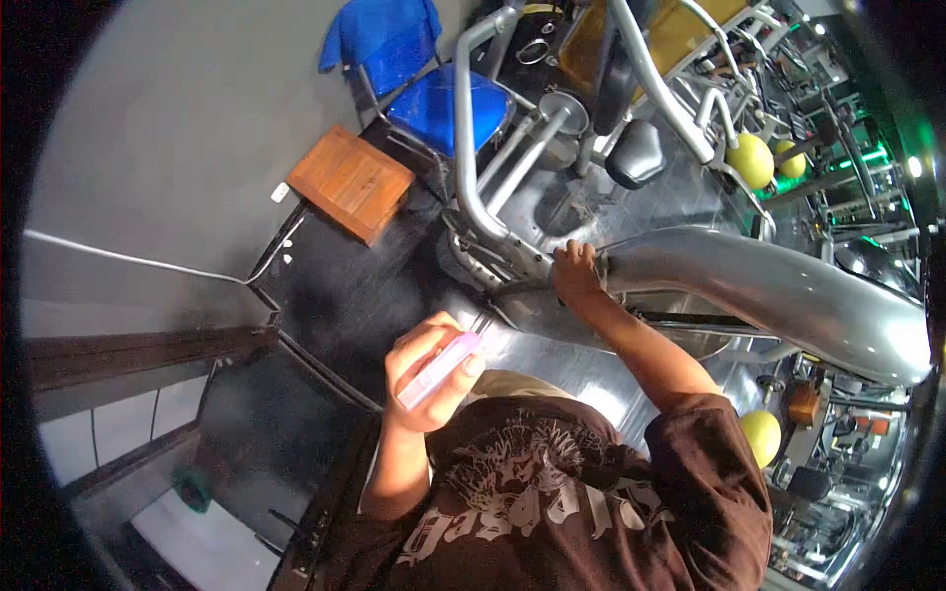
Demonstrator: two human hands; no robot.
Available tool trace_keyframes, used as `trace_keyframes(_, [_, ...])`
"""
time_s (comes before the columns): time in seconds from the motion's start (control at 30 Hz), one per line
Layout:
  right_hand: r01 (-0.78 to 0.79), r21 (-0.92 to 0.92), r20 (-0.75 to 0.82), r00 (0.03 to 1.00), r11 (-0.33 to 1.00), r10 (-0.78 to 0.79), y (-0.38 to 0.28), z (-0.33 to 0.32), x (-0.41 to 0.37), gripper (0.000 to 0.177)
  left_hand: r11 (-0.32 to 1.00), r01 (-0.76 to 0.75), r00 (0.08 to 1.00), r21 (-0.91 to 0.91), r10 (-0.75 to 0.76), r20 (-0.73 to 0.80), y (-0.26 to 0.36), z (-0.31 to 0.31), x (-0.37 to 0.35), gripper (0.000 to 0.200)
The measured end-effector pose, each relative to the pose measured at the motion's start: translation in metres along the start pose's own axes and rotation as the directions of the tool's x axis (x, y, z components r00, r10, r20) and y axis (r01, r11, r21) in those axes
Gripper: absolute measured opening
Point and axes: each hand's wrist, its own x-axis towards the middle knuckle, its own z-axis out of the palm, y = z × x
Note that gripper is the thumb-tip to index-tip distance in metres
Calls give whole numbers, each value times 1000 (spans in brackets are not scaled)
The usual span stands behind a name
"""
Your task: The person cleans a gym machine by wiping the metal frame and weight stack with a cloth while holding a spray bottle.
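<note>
My left hand (431, 379) is closed around a slim, pale pink, box-shaped container (434, 376), held in front of my body. Its upper end is a stronger pink; its exact kind is not clear. To the right, my right arm reaches out to a silver exercise machine (749, 276). My right hand (577, 273) rests on it where the large curved silver housing meets the frame, with its fingers curled. Whatever may lie under those fingers is hidden.
A wooden box (350, 182) stands on the dark floor near the wall. Behind it is a blue chair (448, 108) with a blue cloth (379, 30) over its back. Silver machine tubing (465, 128) rises ahead. Yellow balls (751, 161) and more gym equipment appear at right.
</note>
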Motion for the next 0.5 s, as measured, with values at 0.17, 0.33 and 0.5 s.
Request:
trace_keyframes(0.17, [-12, -73, 168, 985, 997, 24, -11, 17, 21, 24, 999, -11, 999, 44, 12, -41, 8, 3, -2, 15])
trace_keyframes(0.33, [50, -167, 419, 908, 985, 25, 5, -66, 17, 27, 1000, 18, 1000, 9, -18, -4, 8, 13, -2, 16])
trace_keyframes(0.5, [-3, -308, 247, 965, 951, 83, 27, -164, -26, 29, 995, 91, 996, -47, -91, 8, 2, 26, 1, 15])
